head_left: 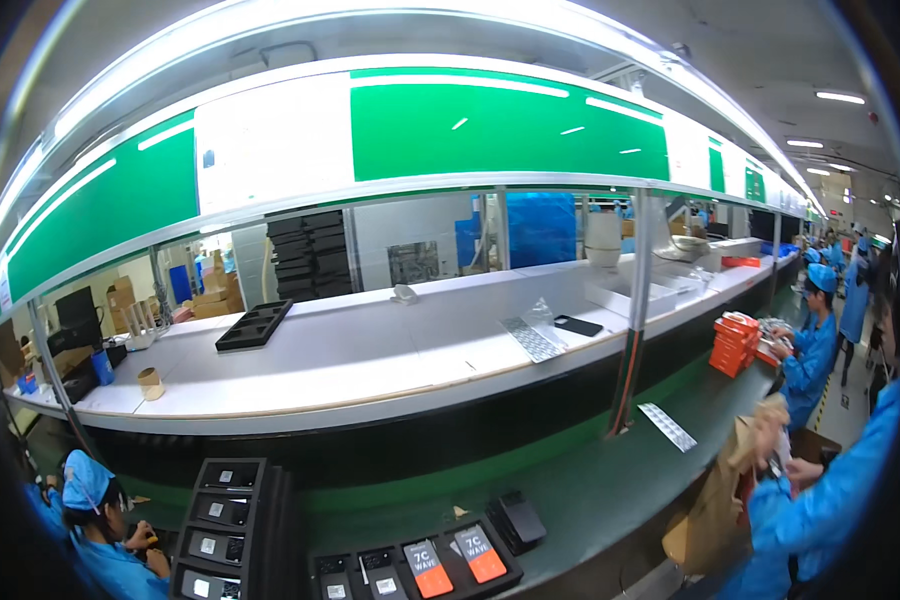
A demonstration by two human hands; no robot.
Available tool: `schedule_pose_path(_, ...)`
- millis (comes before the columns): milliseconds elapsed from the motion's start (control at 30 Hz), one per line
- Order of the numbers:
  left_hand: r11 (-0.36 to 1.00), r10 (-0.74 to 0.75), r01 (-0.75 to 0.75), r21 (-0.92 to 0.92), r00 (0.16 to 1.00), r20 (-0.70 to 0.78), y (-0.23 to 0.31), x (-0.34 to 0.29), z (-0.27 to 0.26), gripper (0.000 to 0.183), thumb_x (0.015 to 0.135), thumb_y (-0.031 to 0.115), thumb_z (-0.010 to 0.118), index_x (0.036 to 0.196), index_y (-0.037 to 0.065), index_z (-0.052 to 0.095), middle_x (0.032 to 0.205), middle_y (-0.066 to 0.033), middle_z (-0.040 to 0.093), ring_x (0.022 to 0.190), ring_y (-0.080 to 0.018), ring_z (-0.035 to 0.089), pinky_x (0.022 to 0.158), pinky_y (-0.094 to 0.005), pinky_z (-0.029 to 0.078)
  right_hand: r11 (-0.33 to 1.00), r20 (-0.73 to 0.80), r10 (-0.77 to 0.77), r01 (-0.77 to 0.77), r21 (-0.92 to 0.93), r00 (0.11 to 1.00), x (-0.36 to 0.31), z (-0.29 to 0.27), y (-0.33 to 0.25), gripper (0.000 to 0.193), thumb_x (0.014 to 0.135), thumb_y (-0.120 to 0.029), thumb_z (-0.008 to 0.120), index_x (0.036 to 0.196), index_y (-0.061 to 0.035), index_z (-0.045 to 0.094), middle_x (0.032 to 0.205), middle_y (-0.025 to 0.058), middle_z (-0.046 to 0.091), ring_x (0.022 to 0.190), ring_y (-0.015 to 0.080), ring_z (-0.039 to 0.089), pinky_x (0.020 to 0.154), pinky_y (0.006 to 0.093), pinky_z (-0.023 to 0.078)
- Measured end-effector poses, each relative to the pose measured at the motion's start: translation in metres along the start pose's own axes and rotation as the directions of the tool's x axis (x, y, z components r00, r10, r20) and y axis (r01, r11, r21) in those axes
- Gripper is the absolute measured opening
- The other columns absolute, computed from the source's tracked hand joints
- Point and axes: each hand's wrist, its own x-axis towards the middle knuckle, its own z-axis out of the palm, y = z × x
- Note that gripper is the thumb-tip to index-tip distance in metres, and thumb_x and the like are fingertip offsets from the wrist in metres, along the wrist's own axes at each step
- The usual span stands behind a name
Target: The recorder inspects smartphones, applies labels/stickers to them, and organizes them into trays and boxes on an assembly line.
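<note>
Neither of my hands shows in the head view. Closest to me, at the lower edge, lies a black compartment tray [390, 562]. It holds two dark-and-orange printed packs [427, 568] and, on its left side, dark phone-like pieces with pale labels. Against its right end sits a small stack of dark flat pieces [519, 518]. To the left rises a tall stack of black trays [275, 530], the top one holding several dark labelled pieces.
Beyond the green bench [570, 490] runs a white shelf [370, 370] with a black tray [254, 325] and a dark flat case [577, 325]. Co-workers in blue sit left and stand right; the nearest right one handles a brown bag [715, 505]. Orange boxes [734, 343] stand farther right.
</note>
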Motion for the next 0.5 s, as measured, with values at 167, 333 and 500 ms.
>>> schedule_pose_path(167, 0.991, 0.104, -0.094, 0.097, 0.990, -0.096, -0.013, 0.057, 0.053, 0.037, 0.095, 0.019, 0.053, 0.125, -0.004, 0.051, 0.117, -0.0119, 0.059, 0.091, -0.0173, 0.060, 0.080, -0.0272, 0.049, 0.991, -0.063, -0.022, 0.014, -0.130, 0.998, 0.056, -0.084, -0.064, 0.020, 0.094, -0.019, 0.056, 0.102, -0.0022, 0.064, 0.087, 0.0019, 0.064, 0.074, 0.0085, 0.059, 0.069, 0.0230, 0.048)
schedule_pose_path(333, 0.981, 0.121, -0.098, 0.167, 0.983, -0.135, -0.025, 0.081, 0.082, 0.036, 0.096, 0.018, 0.052, 0.123, -0.005, 0.052, 0.112, -0.0102, 0.061, 0.089, -0.0133, 0.058, 0.076, -0.0243, 0.047, 0.971, 0.078, -0.123, 0.136, -0.198, 0.989, 0.134, -0.145, -0.130, 0.027, 0.088, -0.010, 0.062, 0.113, -0.0014, 0.056, 0.103, 0.0055, 0.060, 0.092, 0.0133, 0.058, 0.080, 0.0265, 0.047)
schedule_pose_path(500, 0.973, 0.033, -0.016, 0.229, 0.997, -0.071, -0.078, 0.131, 0.092, 0.033, 0.095, 0.015, 0.053, 0.122, -0.005, 0.053, 0.113, -0.0105, 0.061, 0.096, -0.0146, 0.058, 0.082, -0.0245, 0.046, 0.658, 0.238, -0.358, 0.424, -0.622, 0.903, 0.239, -0.168, -0.212, 0.020, 0.087, -0.004, 0.061, 0.106, -0.0025, 0.060, 0.099, 0.0033, 0.061, 0.088, 0.0087, 0.057, 0.077, 0.0230, 0.047)
